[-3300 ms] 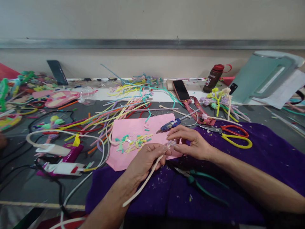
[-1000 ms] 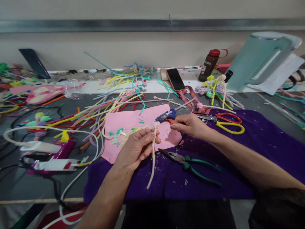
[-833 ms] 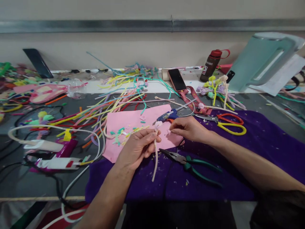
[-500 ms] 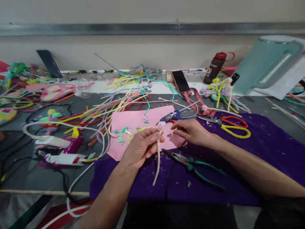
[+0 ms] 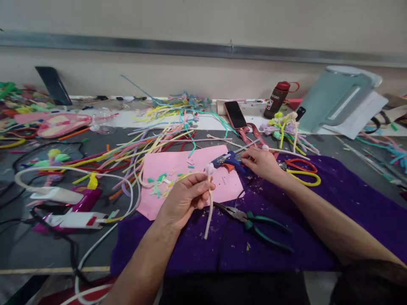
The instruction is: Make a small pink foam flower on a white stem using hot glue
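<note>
Between the fingertips of my left hand (image 5: 188,195) is a cream fuzzy stem (image 5: 209,216) topped by a small pale lilac flower (image 5: 209,169); the stem's lower end hangs down over the purple cloth. My right hand (image 5: 262,162) is beside the blue glue gun (image 5: 229,160), near its handle end, with the fingers bent; whether they grip it is hard to see. The gun's nozzle points left over the pink sheet (image 5: 187,161), which carries small coloured scraps. Green-handled pliers (image 5: 254,222) lie on the purple cloth (image 5: 197,250) below my hands.
Scissors (image 5: 303,171) with red and yellow handles lie right of my right hand. Behind are a phone (image 5: 235,114), a bottle (image 5: 276,101) and a teal jug (image 5: 330,101). Fuzzy stems (image 5: 152,140) spread to the left, near white cables and a power adapter (image 5: 57,195).
My right hand has moved away from the flower, over to the glue gun. My left hand still holds the stem. The camera view has shifted and tilted slightly.
</note>
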